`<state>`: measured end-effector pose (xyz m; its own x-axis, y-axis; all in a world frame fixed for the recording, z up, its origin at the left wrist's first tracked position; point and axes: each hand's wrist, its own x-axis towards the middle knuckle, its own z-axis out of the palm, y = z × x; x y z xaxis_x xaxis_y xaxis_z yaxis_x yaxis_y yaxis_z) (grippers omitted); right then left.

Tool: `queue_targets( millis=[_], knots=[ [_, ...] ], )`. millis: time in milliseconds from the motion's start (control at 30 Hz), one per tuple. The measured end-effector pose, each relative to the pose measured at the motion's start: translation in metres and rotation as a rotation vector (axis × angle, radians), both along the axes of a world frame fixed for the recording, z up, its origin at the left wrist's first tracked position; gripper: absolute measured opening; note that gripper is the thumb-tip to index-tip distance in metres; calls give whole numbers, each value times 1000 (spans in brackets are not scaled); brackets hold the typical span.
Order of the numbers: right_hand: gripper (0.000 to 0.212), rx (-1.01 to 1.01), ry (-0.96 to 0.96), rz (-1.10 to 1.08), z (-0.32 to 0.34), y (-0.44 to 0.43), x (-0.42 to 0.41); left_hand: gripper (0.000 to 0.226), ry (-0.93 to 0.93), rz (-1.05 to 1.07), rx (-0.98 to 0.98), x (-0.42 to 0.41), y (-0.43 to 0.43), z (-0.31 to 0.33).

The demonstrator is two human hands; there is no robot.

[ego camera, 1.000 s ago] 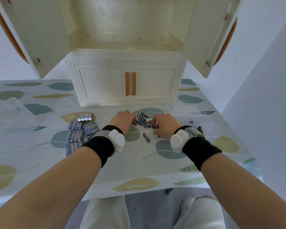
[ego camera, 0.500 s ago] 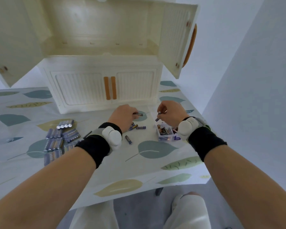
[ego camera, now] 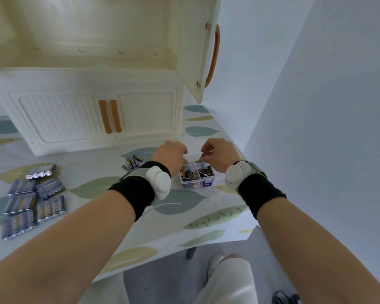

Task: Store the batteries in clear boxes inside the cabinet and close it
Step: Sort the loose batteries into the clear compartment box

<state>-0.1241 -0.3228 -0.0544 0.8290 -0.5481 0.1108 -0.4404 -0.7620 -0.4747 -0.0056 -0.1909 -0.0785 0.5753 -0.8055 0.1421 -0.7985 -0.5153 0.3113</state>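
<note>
Batteries filling clear box, right hand pinching one above

We wear a black soft band on our left arm, just behind our left hand. A white round gadget on a grey strap sits next to that band. Our right hand has the same: a black band and a white gadget. Our arms are bare. Our trousers are white.
</note>
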Motion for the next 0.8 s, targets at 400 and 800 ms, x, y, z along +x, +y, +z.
queue_targets(
  millis=[400, 800],
  knots=[
    [17, -11, -8, 42, 7, 14, 6, 27, -37, 53, -35, 12, 32, 3],
    [11, -62, 101, 385, 0, 115, 54, 30, -4, 248, 66, 47, 135, -5]
  ],
)
